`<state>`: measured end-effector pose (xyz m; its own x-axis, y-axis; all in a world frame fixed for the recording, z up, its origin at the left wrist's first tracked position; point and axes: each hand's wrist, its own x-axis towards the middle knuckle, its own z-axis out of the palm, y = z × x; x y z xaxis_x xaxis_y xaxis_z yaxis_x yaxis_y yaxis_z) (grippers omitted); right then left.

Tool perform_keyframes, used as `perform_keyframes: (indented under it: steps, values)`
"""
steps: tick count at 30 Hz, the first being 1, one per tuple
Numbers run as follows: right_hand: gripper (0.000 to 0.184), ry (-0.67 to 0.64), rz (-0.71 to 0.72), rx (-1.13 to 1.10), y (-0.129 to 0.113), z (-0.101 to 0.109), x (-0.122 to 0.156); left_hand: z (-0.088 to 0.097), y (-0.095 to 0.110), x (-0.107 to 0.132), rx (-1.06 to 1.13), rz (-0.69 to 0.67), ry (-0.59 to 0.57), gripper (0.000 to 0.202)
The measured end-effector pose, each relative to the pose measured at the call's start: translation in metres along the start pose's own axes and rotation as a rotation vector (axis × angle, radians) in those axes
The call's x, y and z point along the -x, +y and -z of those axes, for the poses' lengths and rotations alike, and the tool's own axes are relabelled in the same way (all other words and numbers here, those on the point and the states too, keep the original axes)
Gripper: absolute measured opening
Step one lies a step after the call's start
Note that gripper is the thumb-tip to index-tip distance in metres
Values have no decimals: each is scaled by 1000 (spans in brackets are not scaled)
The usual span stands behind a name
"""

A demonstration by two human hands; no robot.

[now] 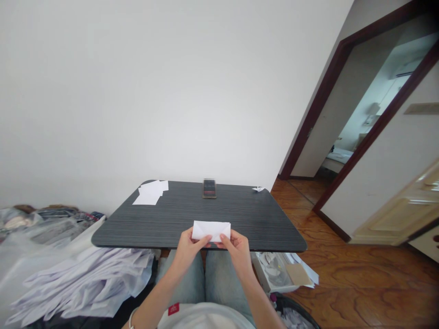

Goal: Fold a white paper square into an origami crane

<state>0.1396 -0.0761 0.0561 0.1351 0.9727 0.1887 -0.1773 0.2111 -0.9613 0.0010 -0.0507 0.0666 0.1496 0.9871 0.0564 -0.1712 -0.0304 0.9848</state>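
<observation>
White folded paper [211, 230] is up just over the near edge of the dark table [240, 219], pinched at both ends. The left hand [187, 251] and right hand [238, 251] are both mostly closed on it, thumbs on the near face. Main risk, imo: a loose pinch could let the fold spring open or drop the paper into the lap, and knocking the table edge could put a bad crease in it. Farther back are a stack of sheets [149, 193] and a phone [209, 188]. No brands I can make out. The red tag [173, 309] on the shirt [206, 317] has white print, too small to read.
</observation>
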Motion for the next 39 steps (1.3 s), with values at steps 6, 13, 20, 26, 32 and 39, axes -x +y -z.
perform_keyframes:
  steps: [6,13,20,26,32,39]
  values:
    - [27,41,-14,22,1,0,0,-1,0,1,-11,3,4,33]
    - [29,48,-24,46,-1,0,-1,-2,4,3,-39,-1,15,32]
    - [28,56,-17,49,-2,0,-2,-2,10,4,-65,-2,-9,32]
    - [27,50,-30,41,-2,0,-1,-3,10,4,-10,44,-15,31]
    - [28,45,-22,47,-1,1,-1,-4,10,5,23,62,-12,33]
    - [28,53,-28,56,-2,0,-2,-3,8,4,41,81,-2,34]
